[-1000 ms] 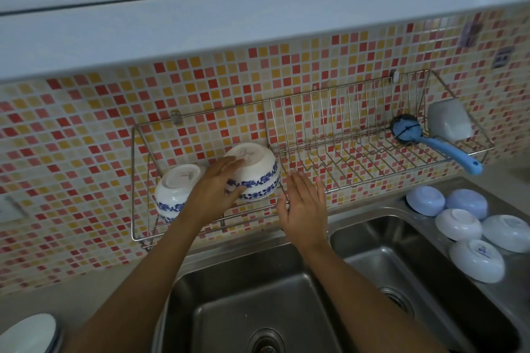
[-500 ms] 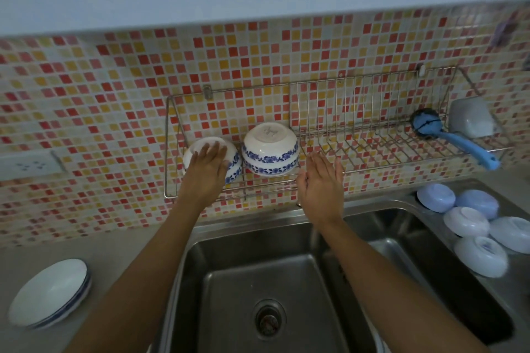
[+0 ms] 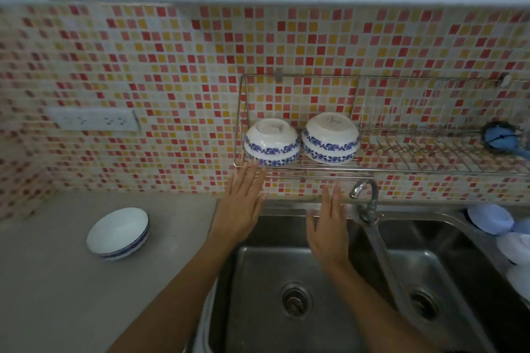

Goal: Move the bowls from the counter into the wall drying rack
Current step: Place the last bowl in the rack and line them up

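Two white bowls with blue flower bands stand upside down in the left end of the wire wall rack: a left bowl and a right bowl. A third white bowl with a blue rim stands upright on the grey counter at the left. My left hand is empty, fingers spread, just below the left bowl and clear of it. My right hand hovers flat and empty over the sink's back edge.
A double steel sink lies below my arms, with a tap at its back. Several pale bowls sit on the right drainboard. A blue brush lies in the rack's right part. A wall socket is at left.
My left hand has let go of the left bowl and dropped below the rack. The right hand has lowered toward the sink. The view has swung left, showing more counter.
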Tool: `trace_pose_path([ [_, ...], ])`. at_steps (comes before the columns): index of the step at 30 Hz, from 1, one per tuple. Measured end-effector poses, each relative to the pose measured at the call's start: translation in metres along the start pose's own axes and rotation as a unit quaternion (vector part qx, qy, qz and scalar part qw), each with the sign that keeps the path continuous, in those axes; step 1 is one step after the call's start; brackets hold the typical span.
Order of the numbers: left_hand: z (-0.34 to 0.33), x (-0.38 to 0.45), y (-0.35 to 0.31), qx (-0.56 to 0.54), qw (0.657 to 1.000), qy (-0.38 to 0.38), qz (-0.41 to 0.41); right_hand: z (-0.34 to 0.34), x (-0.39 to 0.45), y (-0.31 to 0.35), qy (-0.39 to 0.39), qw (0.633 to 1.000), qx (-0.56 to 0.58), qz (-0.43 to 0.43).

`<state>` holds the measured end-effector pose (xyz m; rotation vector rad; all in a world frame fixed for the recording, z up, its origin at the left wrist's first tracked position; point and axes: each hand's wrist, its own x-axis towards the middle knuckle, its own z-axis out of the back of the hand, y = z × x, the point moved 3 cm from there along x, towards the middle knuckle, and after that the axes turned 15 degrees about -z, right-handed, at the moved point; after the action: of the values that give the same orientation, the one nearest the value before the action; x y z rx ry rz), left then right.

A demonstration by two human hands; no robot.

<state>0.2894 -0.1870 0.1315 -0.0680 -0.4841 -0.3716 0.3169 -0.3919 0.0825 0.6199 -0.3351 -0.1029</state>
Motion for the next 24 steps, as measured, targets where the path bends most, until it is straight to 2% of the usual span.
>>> trace_pose_path([
  [3,0.006,-0.040,0.033,-0.022,0.999,0.020,0.031,-0.049,-0.034,0.023,0.066,0.998,-0.008,-0.004],
  [7,0.006,-0.112,0.117,-0.053,0.985,0.040,0.159,-0.109,-0.078,0.066,0.194,0.981,-0.014,0.016],
  [11,0.008,-0.189,0.199,-0.066,0.948,0.055,0.305,-0.156,-0.109,0.117,0.282,0.959,-0.018,0.035],
  [18,0.003,-0.261,0.274,-0.155,0.888,0.010,0.433,-0.219,-0.133,0.212,0.373,0.928,-0.023,0.011],
  [20,-0.006,-0.268,0.288,-0.190,0.870,0.009,0.456,-0.237,-0.135,0.233,0.388,0.921,-0.009,-0.020],
  [24,-0.026,-0.274,0.307,-0.247,0.838,0.002,0.487,-0.271,-0.138,0.261,0.432,0.891,0.035,-0.135],
])
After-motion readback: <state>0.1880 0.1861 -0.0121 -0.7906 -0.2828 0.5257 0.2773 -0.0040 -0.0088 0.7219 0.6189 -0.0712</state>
